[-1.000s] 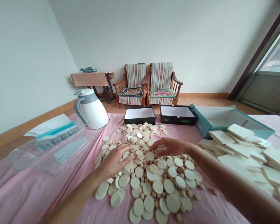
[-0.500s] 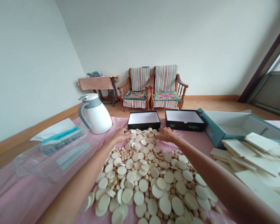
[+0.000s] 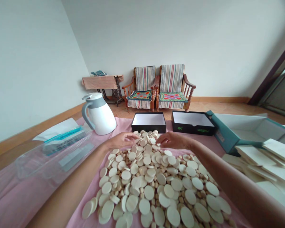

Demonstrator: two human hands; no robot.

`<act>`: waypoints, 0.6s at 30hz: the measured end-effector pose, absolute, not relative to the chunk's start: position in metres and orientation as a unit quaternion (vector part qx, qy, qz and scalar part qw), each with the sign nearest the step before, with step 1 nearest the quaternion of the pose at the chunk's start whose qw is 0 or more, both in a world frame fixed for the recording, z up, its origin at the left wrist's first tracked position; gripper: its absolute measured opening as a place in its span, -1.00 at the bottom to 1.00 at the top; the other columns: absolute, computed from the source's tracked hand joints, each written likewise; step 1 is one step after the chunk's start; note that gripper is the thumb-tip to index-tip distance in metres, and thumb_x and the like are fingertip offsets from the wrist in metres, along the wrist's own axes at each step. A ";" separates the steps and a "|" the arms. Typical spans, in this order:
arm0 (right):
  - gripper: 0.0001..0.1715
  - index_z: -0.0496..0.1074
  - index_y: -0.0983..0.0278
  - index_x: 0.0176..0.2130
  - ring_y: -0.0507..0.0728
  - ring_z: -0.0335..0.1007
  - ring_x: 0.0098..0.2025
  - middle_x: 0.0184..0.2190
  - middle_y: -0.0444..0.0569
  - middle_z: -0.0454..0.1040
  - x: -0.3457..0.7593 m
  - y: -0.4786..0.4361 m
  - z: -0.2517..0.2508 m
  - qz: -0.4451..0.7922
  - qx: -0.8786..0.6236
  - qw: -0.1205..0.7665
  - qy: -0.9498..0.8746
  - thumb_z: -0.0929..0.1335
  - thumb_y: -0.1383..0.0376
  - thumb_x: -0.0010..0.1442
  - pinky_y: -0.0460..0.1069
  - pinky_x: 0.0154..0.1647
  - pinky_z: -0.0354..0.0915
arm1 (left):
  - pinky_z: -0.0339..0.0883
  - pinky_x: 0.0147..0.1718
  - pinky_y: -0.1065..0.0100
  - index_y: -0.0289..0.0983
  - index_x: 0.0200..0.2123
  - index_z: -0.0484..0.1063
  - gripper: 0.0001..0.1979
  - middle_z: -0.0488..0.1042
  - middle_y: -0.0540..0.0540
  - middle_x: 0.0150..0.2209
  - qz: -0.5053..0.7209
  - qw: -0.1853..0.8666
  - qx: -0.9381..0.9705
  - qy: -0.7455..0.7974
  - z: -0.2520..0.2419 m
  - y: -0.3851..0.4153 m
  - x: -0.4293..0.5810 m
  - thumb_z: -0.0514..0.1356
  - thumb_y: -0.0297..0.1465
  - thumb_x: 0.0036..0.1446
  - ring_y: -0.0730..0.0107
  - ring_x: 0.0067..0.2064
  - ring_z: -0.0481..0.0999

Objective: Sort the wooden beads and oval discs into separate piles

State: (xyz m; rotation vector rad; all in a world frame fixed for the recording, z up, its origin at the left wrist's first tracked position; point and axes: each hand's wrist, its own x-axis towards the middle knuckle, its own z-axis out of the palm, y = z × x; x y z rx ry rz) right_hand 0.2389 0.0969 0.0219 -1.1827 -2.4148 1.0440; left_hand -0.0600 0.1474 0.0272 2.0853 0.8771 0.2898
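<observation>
A broad pile of pale round wooden discs (image 3: 149,192) is spread over a pink cloth, with small wooden pieces (image 3: 181,199) mixed in. My left hand (image 3: 122,140) is at the far left edge of the pile, its fingers stretched out toward the discs. Opposite it, my right hand (image 3: 174,140) curves its fingers at the far right edge, with the fingertips at the discs. A narrow heap of discs (image 3: 146,139) lies between the two hands, just in front of a black box (image 3: 149,128) with a white inside. Neither hand visibly grips a disc.
A second black box (image 3: 192,128) stands to the right, beside a teal box (image 3: 230,139). Square pale boards (image 3: 263,158) are stacked near it. At left are a white-and-grey jug (image 3: 102,117) and clear plastic packaging (image 3: 52,155). Two chairs (image 3: 172,82) stand behind.
Both hands have moved from the far end of the pile a little nearer to me, and the fingers have turned inward. The discs between them have shifted closer. The view has tilted slightly.
</observation>
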 end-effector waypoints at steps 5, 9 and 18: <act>-0.63 0.48 0.25 -0.11 0.15 0.41 -0.05 -0.12 0.01 0.52 0.220 0.129 0.010 0.148 -0.610 0.218 -0.748 0.32 0.36 0.03 -0.04 -0.07 0.27 | 0.31 -0.06 0.15 -0.36 -0.22 0.42 -0.61 0.51 -0.21 -0.17 0.267 0.311 0.760 0.505 -0.005 0.183 -0.044 0.27 -0.23 -0.09 0.18 -0.14 0.49; -0.58 0.43 0.31 -0.09 0.22 0.43 -0.11 -0.18 0.11 0.53 0.203 0.140 -0.009 0.128 -0.658 0.191 -0.717 0.31 0.38 0.00 -0.01 -0.18 0.27 | 0.36 -0.11 0.21 -0.37 -0.23 0.39 -0.71 0.51 -0.19 -0.22 0.287 0.300 0.752 0.512 -0.027 0.194 -0.029 0.24 -0.37 -0.07 0.26 -0.18 0.50; -0.72 0.45 0.26 -0.23 0.08 0.43 -0.28 -0.31 -0.04 0.54 0.199 0.137 -0.018 0.151 -0.659 0.172 -0.716 0.30 0.37 -0.01 -0.11 -0.35 0.21 | 0.36 -0.14 0.31 -0.32 -0.31 0.46 -0.71 0.54 -0.10 -0.27 0.253 0.289 0.772 0.507 -0.031 0.187 -0.020 0.06 -0.64 -0.11 0.32 -0.19 0.50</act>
